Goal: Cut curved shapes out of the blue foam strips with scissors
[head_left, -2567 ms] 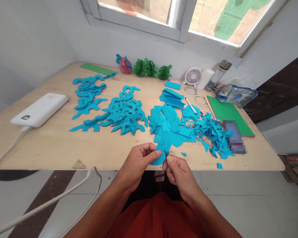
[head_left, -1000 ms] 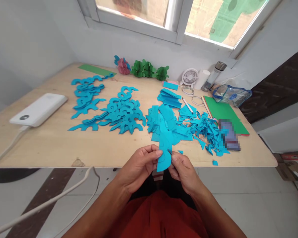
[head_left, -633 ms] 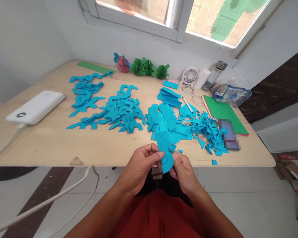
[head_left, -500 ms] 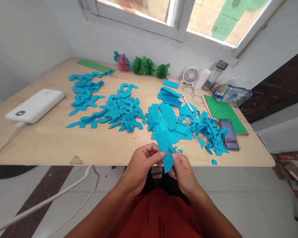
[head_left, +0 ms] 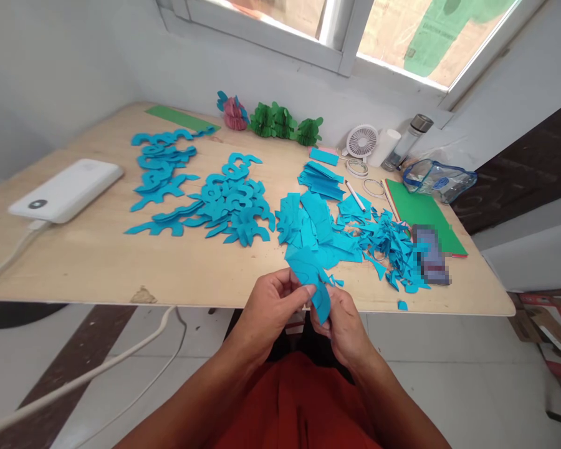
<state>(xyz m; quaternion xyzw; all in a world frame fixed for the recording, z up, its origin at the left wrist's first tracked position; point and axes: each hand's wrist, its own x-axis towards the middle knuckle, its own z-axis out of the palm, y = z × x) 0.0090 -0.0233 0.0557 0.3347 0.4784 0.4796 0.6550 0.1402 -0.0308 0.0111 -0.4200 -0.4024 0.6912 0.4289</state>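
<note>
Over the table's front edge, a blue paper piece (head_left: 310, 272) with drawn curved lines is pinched by my left hand (head_left: 277, 304), thumb on top. My right hand (head_left: 343, 322) is closed at the paper's lower right edge; whether it grips the paper or something else beneath is hidden. Just beyond lie flat blue paper sheets (head_left: 315, 218), with a heap of small blue scraps (head_left: 393, 243) to their right. Curvy cut blue shapes (head_left: 234, 199) are piled left of the sheets, and another group of cut shapes (head_left: 161, 165) lies farther left.
A white power bank (head_left: 68, 190) with a cable is at the left. Along the back stand green paper figures (head_left: 280, 121), a small fan (head_left: 362, 142) and a bottle (head_left: 409, 142). Green sheets (head_left: 425, 215), a clear pouch (head_left: 442, 179) and a pen (head_left: 355, 195) are at the right.
The blue paper in my hands has turned, its upper end now farther left. The view has shifted slightly.
</note>
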